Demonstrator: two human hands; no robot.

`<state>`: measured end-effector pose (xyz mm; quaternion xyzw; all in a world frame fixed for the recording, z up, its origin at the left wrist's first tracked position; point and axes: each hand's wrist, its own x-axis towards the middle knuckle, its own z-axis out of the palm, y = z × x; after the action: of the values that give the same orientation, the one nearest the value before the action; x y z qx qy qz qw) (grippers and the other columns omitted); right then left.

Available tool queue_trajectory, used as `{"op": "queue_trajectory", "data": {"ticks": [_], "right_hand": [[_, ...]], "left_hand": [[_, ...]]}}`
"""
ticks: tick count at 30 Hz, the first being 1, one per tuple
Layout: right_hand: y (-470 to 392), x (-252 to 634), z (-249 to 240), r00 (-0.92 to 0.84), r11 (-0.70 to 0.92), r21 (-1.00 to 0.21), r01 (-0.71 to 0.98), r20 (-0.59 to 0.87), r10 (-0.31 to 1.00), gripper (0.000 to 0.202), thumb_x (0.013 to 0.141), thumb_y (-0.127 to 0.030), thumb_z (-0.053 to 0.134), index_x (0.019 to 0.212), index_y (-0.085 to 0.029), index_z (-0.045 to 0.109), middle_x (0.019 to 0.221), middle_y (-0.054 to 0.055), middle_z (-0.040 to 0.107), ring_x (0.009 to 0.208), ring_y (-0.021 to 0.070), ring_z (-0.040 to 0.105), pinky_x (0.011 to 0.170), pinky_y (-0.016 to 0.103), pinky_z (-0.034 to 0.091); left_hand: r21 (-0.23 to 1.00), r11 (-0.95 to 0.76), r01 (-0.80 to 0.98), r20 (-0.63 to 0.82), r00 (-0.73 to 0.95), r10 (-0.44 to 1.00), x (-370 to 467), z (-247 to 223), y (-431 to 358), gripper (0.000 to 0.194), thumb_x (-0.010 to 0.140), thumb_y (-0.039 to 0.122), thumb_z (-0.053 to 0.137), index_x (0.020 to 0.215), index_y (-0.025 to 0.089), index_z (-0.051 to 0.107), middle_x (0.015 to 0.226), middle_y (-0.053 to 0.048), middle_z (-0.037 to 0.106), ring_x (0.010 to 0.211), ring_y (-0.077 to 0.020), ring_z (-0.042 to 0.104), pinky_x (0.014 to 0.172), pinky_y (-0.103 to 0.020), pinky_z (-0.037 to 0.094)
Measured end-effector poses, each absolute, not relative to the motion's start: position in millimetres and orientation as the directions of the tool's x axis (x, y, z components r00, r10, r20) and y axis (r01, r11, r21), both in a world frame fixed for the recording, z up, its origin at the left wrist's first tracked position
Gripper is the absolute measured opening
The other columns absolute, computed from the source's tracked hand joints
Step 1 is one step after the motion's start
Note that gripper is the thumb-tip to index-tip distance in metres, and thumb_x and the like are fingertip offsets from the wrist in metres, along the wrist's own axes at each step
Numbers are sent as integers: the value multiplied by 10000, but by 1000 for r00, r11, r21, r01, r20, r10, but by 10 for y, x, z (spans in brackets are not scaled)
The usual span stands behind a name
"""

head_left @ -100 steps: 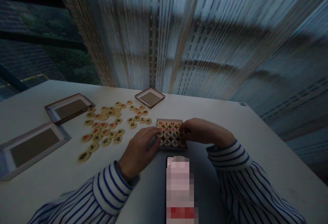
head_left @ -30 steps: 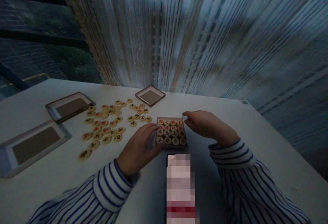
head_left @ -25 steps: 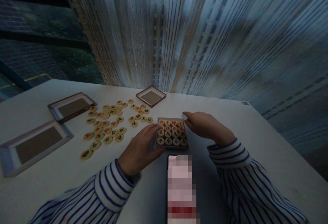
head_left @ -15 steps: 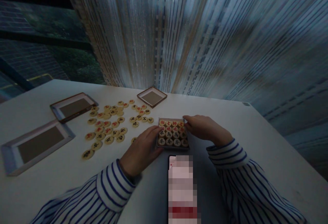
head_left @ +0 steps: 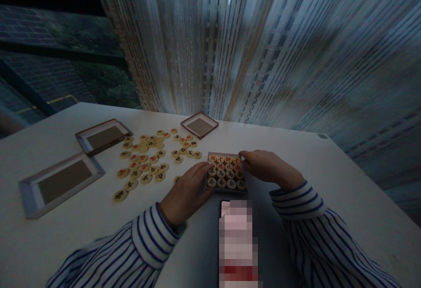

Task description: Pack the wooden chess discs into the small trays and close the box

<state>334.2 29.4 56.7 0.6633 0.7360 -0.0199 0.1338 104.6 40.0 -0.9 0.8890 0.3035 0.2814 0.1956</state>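
**Xiangqi box (head_left: 226, 190) holds 4 rows of 4 pieces (head_left: 220, 173)**

It sits inward of the far edge of the table (head_left: 289, 147). Left hand (head_left: 187, 195) clasps its left side; right hand (head_left: 272, 168) touches its far right corner, grip unclear. Loose pieces (head_left: 146, 178) lie leftward.

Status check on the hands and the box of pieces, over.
Left hand at left side of box; right hand at its far right corner. Four rows of pieces inside. Phone just on the near side; loose pieces to the left.

Free passage right, discs (head_left: 143, 158) left
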Motion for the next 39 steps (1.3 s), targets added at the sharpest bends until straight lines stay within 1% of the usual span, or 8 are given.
{"op": "queue_trajectory", "data": {"ticks": [6, 10, 14, 19, 22, 25, 33, 39], "right_hand": [[304, 3337, 574, -83, 119, 149, 982, -227, 970, 327, 848, -229, 326, 1069, -161, 556, 909, 144, 666, 824, 254, 633, 599, 307, 414], [311, 3307, 612, -85, 104, 123, 987, -146, 986, 344, 853, -245, 324, 1113, -164, 534, 982, 128, 659, 874, 244, 620, 648, 310, 417], [306, 3213, 683, -138, 138, 80, 987, -13, 990, 321, 862, -246, 336, 1090, -158, 545, 1037, 105, 642, 929, 215, 589, 729, 302, 398], [254, 3041, 760, -202, 196, 62, 979, 134, 970, 223, 855, -251, 395, 943, -169, 583, 909, 66, 647, 840, 187, 572, 699, 285, 363], [221, 2938, 768, -241, 236, 48, 971, 184, 953, 185, 851, -228, 417, 890, -167, 587, 858, 60, 636, 789, 167, 556, 672, 270, 345], [194, 2852, 759, -263, 269, 2, 963, 213, 941, 174, 849, -195, 422, 868, -158, 592, 834, 68, 625, 756, 156, 540, 659, 257, 347], [117, 2759, 797, -311, 394, -192, 899, 354, 882, 162, 845, -181, 426, 865, -156, 585, 803, 56, 620, 733, 150, 536, 662, 255, 381], [193, 2542, 981, -296, 341, -144, 929, 263, 918, 194, 846, -218, 437, 952, -182, 595, 836, 49, 657, 747, 160, 573, 662, 260, 377]], "left_hand": [[509, -740, 440, 388, 650, 653, 1043, -22, 402, 545, 739, 181, 602, 1243, 203, 395, 1247, -137, 507, 1158, -248, 486, 955, -460, 425], [485, -747, 454, 392, 651, 650, 1033, 1, 404, 543, 726, 236, 631, 1221, 163, 418, 1240, -152, 509, 1151, -258, 483, 955, -452, 419], [492, -724, 483, 428, 590, 684, 1006, 98, 408, 369, 746, 264, 601, 1088, 162, 509, 1085, -114, 596, 1028, -238, 549, 892, -414, 455], [496, -664, 559, 451, 488, 748, 925, 224, 440, 114, 768, 257, 546, 855, 183, 539, 856, -53, 611, 838, -196, 578, 755, -351, 483], [498, -633, 594, 454, 443, 773, 861, 267, 473, 48, 766, 236, 529, 770, 188, 527, 775, -29, 595, 759, -175, 572, 695, -315, 475], [512, -612, 602, 446, 422, 789, 783, 303, 511, 87, 780, 234, 501, 713, 191, 536, 712, -14, 590, 700, -160, 566, 655, -295, 466], [533, -599, 597, 477, 373, 796, 473, 330, 695, 195, 825, 282, 470, 880, 172, 621, 832, -50, 656, 778, -165, 602, 735, -306, 480], [508, -531, 678, 497, 273, 824, 264, 258, 794, 251, 825, 321, 465, 958, 169, 614, 869, -62, 672, 806, -185, 613, 770, -343, 488]]}}
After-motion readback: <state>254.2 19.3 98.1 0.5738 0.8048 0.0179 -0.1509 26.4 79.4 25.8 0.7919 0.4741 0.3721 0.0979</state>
